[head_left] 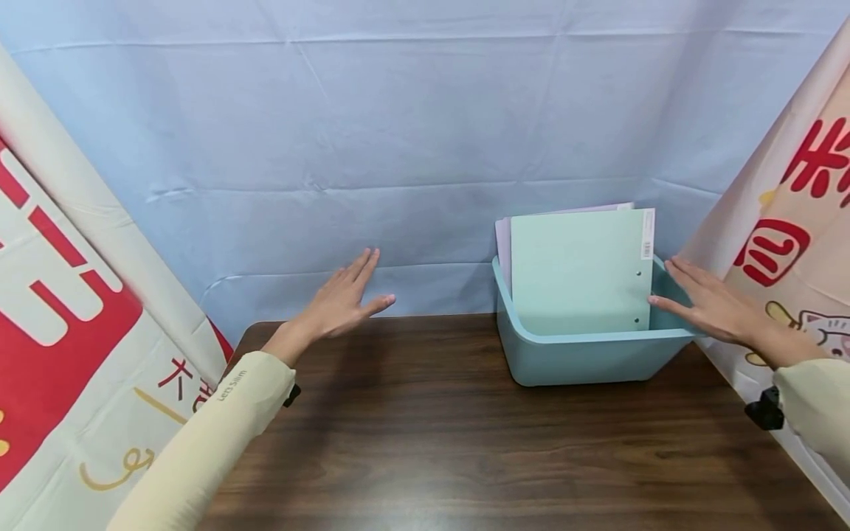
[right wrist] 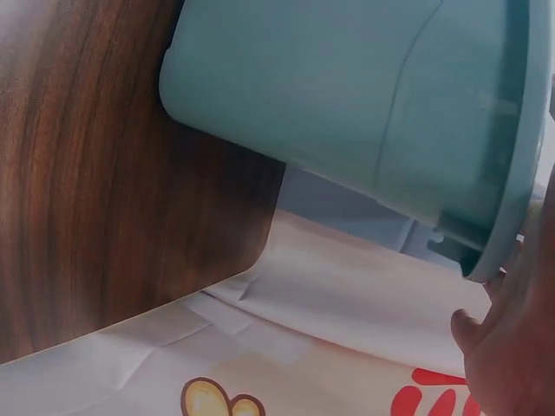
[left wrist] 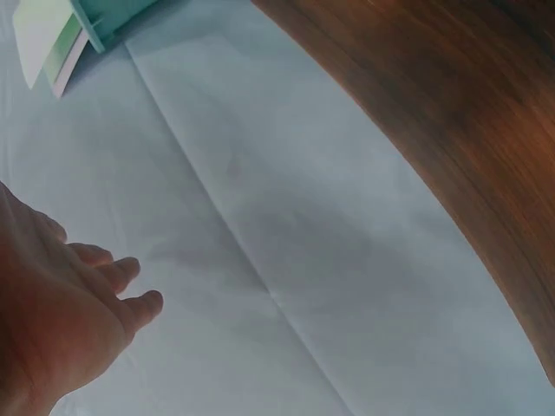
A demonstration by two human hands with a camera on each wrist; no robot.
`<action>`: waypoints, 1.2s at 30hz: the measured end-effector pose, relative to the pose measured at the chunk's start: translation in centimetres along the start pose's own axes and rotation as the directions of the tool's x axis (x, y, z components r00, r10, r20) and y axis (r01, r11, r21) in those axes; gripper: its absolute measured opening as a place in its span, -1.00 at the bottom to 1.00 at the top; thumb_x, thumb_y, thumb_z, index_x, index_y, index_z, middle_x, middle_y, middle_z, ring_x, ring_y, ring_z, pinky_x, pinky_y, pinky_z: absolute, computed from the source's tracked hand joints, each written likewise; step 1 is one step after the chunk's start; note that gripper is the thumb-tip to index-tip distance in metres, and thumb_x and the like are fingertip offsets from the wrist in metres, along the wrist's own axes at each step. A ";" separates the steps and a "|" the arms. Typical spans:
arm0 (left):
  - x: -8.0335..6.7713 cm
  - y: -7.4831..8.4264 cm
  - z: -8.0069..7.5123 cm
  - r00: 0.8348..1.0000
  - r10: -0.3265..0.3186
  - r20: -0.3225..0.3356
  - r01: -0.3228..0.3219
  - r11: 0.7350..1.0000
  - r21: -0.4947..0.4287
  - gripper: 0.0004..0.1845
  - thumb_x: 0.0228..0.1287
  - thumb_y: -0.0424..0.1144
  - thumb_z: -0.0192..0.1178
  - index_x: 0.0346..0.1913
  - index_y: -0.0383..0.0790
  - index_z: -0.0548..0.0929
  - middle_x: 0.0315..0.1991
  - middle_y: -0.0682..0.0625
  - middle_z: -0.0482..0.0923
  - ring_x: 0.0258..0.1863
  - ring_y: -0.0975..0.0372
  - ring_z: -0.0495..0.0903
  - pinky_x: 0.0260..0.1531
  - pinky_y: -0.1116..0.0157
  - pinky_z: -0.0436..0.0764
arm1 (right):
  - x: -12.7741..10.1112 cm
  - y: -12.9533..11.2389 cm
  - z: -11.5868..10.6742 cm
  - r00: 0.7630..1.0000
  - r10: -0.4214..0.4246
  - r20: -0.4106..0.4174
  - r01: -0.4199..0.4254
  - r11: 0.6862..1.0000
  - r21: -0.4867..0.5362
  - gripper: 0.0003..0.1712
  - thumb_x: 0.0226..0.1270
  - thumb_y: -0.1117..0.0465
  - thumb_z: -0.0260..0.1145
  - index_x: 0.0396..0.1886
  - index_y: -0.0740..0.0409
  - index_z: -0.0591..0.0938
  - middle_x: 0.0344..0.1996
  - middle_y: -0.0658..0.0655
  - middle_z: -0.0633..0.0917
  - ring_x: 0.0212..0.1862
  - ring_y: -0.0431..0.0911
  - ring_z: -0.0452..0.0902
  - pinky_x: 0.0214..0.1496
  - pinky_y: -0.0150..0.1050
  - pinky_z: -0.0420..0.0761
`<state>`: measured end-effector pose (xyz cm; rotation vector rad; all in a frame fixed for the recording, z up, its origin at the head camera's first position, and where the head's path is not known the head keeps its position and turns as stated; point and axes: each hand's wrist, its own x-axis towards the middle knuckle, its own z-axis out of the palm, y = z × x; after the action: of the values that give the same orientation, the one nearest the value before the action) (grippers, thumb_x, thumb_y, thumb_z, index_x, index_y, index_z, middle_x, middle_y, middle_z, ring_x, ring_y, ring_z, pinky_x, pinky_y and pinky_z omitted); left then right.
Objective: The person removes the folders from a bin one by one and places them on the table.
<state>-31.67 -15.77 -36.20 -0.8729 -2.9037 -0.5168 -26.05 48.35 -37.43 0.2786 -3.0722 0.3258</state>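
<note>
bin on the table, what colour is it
Light teal bin, clearest in the head view.

- The tabletop (head_left: 432, 457) looks like dark wood — smooth, with a soft shine.
- The blue bin (head_left: 584, 361) is smooth, matt plastic.
- The folders (head_left: 578, 273) look like thin, matt card.
- The backdrop (head_left: 398, 133) is creased blue cloth — matt.

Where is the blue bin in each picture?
Head: the blue bin stands right of centre on the table's far side, folders upright inside.
Left wrist: only its corner shows, top left.
Right wrist: it fills the top.
Shared landmark: the dark wooden table.
</note>
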 end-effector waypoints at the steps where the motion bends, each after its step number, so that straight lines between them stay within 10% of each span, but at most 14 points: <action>1: 0.1 0.1 0.1 1.000 0.003 -0.002 -0.003 1.000 -0.006 0.04 0.54 0.48 -0.15 0.75 -0.01 -0.30 0.76 -0.11 -0.31 0.72 -0.02 -0.15 0.65 -0.16 -0.10 | 0.1 0.1 0.1 1.000 -0.002 0.006 0.002 1.000 0.016 0.13 0.58 -0.25 0.11 0.68 0.44 -0.13 0.62 0.60 -0.11 0.61 0.55 -0.22 0.43 0.68 -0.07; 23: 2.9 2.2 1.9 0.997 0.081 0.001 -0.080 0.990 -0.118 0.07 0.48 0.56 -0.19 0.75 0.04 -0.32 0.77 -0.06 -0.33 0.72 0.02 -0.15 0.64 -0.16 -0.03 | 0.9 1.4 0.9 0.996 0.021 0.089 -0.032 0.992 0.124 0.09 0.66 -0.26 -0.03 0.69 0.33 -0.33 0.64 0.52 -0.37 0.61 0.56 -0.41 0.38 0.73 -0.19; 36: 4.4 3.7 3.4 0.988 0.152 -0.038 -0.156 0.934 -0.321 0.02 0.45 0.56 -0.11 0.72 0.30 -0.36 0.77 0.03 -0.34 0.73 0.17 -0.24 0.63 -0.19 0.00 | 0.8 1.4 1.2 0.996 0.024 0.087 -0.040 0.983 0.177 0.08 0.66 -0.26 -0.04 0.70 0.25 -0.36 0.64 0.49 -0.39 0.59 0.60 -0.41 0.35 0.76 -0.22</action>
<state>-33.26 -9.44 -37.61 -1.1186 -2.7493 -0.9989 -27.16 49.33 -38.85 0.2554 -3.1366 0.6091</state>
